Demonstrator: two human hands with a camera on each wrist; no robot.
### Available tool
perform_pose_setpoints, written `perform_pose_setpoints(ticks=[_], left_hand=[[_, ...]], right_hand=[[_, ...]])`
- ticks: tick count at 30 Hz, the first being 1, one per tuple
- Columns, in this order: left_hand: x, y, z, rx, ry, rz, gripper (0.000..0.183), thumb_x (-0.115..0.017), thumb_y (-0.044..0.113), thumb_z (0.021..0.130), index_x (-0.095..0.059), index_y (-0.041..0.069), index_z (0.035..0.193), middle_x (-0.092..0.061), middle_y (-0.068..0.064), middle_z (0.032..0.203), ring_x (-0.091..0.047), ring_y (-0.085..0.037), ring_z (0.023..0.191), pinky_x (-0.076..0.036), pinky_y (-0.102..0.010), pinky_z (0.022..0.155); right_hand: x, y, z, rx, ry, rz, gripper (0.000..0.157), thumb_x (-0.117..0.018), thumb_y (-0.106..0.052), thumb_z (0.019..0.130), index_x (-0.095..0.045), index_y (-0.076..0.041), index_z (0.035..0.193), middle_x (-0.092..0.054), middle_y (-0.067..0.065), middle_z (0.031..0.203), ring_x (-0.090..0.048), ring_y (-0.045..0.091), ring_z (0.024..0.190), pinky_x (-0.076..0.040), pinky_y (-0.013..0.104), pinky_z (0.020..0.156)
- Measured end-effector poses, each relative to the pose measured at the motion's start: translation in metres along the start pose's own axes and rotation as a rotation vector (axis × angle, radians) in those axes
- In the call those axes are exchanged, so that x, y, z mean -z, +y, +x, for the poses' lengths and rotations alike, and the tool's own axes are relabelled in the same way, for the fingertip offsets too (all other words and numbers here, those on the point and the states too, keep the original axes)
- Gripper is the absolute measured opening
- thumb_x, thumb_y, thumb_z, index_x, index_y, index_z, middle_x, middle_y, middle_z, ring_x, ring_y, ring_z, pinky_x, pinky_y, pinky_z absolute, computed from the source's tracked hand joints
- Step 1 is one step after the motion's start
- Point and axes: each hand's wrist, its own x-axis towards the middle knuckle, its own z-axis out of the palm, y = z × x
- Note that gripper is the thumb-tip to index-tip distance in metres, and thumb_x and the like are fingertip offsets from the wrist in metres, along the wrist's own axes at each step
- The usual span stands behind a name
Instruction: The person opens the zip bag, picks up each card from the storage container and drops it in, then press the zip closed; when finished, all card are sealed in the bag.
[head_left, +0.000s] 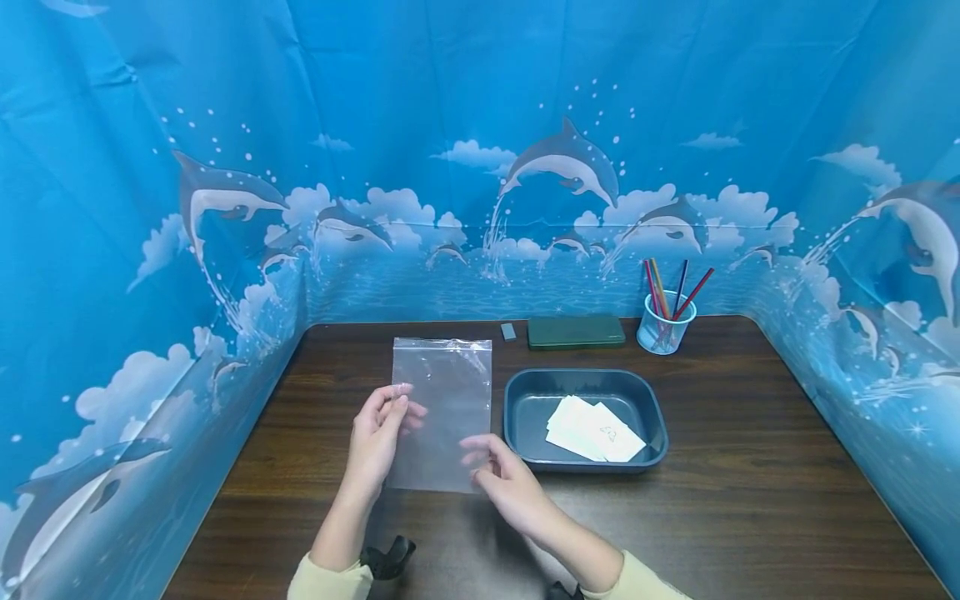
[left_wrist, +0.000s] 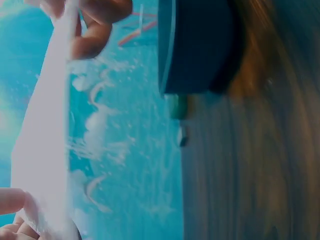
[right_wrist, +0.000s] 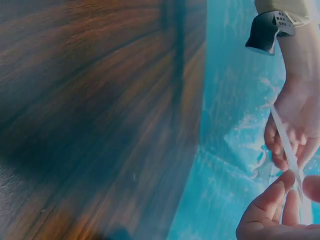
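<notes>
A clear zip-lock bag (head_left: pixel 446 392) hangs spread out in front of me, its seal strip along the top. With its fingers and thumb, my left hand (head_left: pixel 382 429) pinches the bag's left side. Lower on the opposite side, my right hand (head_left: pixel 510 483) holds the bag between thumb and curled fingers. The left wrist view shows the bag (left_wrist: pixel 42 125) as a pale sheet with the right hand (left_wrist: pixel 97 25) at its top. Seen from the right wrist, the bag (right_wrist: pixel 285 137) is nearly edge-on, with the left hand (right_wrist: pixel 295 130) behind the right hand (right_wrist: pixel 267 210).
Right of the bag, a dark tray (head_left: pixel 510 417) contains several white paper cards (head_left: pixel 592 429). Behind stand a green case (head_left: pixel 576 332), a small grey block (head_left: pixel 508 332) and a mesh cup (head_left: pixel 663 333) of pencils. A blue dolphin-print curtain (head_left: pixel 420 100) encloses the wooden table (head_left: pixel 750 458).
</notes>
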Motion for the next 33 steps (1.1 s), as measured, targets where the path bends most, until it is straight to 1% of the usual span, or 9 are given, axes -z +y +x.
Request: perform_pose_setpoints(ticks=[6,10,15,18,20,23,27,30,33], left_hand=[[-0.016,0.009,-0.005,-0.184,-0.018,-0.02,0.019,-0.049,0.012,0.101,-0.058,0.001,0.114,-0.068,-0.015,0.088,-0.066,-0.024,0.079,-0.053,-0.027,0.074],[-0.027,0.03,-0.015,-0.273,-0.045,0.025,0.017,-0.048,0.002,0.1,-0.058,-0.003,0.111,-0.067,-0.015,0.084,-0.065,-0.029,0.08,-0.053,-0.029,0.076],[-0.038,0.057,-0.028,-0.369,-0.09,0.135,0.015,-0.048,-0.004,0.098,-0.058,-0.005,0.108,-0.066,-0.014,0.082,-0.065,-0.029,0.08,-0.052,-0.031,0.074],[-0.043,0.051,-0.026,-0.423,-0.121,0.183,0.014,-0.049,-0.003,0.098,-0.059,0.0,0.108,-0.066,-0.008,0.082,-0.065,-0.023,0.08,-0.051,-0.032,0.071],[-0.045,0.044,-0.023,-0.457,-0.14,0.211,0.015,-0.05,-0.001,0.098,-0.06,0.004,0.108,-0.066,-0.003,0.082,-0.064,-0.019,0.079,-0.05,-0.032,0.069],[-0.048,0.034,-0.017,-0.498,-0.169,0.24,0.016,-0.05,0.004,0.099,-0.06,0.011,0.11,-0.064,0.004,0.083,-0.062,-0.013,0.08,-0.049,-0.032,0.07],[-0.051,0.03,-0.014,-0.545,-0.187,0.263,0.015,-0.049,0.009,0.101,-0.06,0.015,0.11,-0.062,0.008,0.083,-0.06,-0.009,0.08,-0.047,-0.032,0.071],[-0.053,0.028,-0.013,-0.583,-0.155,0.304,0.015,-0.049,0.011,0.1,-0.06,0.015,0.109,-0.061,0.01,0.082,-0.058,-0.007,0.08,-0.044,-0.034,0.075],[-0.054,0.028,-0.013,-0.618,-0.082,0.384,0.013,-0.051,0.014,0.1,-0.061,0.015,0.109,-0.061,0.011,0.081,-0.057,-0.007,0.08,-0.04,-0.037,0.079]], right_hand=[[0.016,-0.002,-0.007,0.004,0.029,-0.008,0.031,-0.055,-0.02,0.098,-0.054,-0.01,0.128,-0.062,0.006,0.112,-0.058,0.019,0.096,-0.048,0.027,0.075],[0.034,-0.007,-0.008,0.029,0.136,-0.072,0.04,-0.056,-0.028,0.098,-0.047,-0.014,0.134,-0.059,0.005,0.118,-0.055,0.019,0.102,-0.046,0.033,0.082],[0.059,-0.019,-0.006,0.194,0.341,-0.281,0.055,-0.061,-0.029,0.095,-0.035,-0.022,0.143,-0.051,0.001,0.124,-0.051,0.015,0.104,-0.047,0.035,0.083],[0.073,-0.029,-0.005,0.303,0.41,-0.391,0.06,-0.062,-0.028,0.095,-0.031,-0.025,0.146,-0.048,0.0,0.128,-0.047,0.016,0.111,-0.044,0.039,0.086],[0.082,-0.037,-0.004,0.356,0.409,-0.431,0.056,-0.061,-0.028,0.095,-0.036,-0.026,0.145,-0.048,-0.002,0.129,-0.044,0.015,0.115,-0.043,0.041,0.09],[0.094,-0.045,-0.001,0.411,0.363,-0.467,0.038,-0.058,-0.027,0.097,-0.052,-0.025,0.134,-0.055,-0.007,0.123,-0.048,0.013,0.115,-0.044,0.041,0.09],[0.104,-0.05,0.002,0.458,0.31,-0.526,0.019,-0.059,-0.027,0.097,-0.068,-0.025,0.113,-0.063,-0.015,0.106,-0.055,0.008,0.101,-0.049,0.034,0.078],[0.107,-0.051,0.003,0.486,0.306,-0.561,0.015,-0.062,-0.025,0.095,-0.071,-0.024,0.107,-0.064,-0.017,0.099,-0.056,0.007,0.095,-0.049,0.031,0.071],[0.107,-0.051,0.002,0.488,0.299,-0.563,0.014,-0.066,-0.022,0.093,-0.073,-0.022,0.104,-0.064,-0.018,0.097,-0.057,0.006,0.094,-0.051,0.032,0.07]])
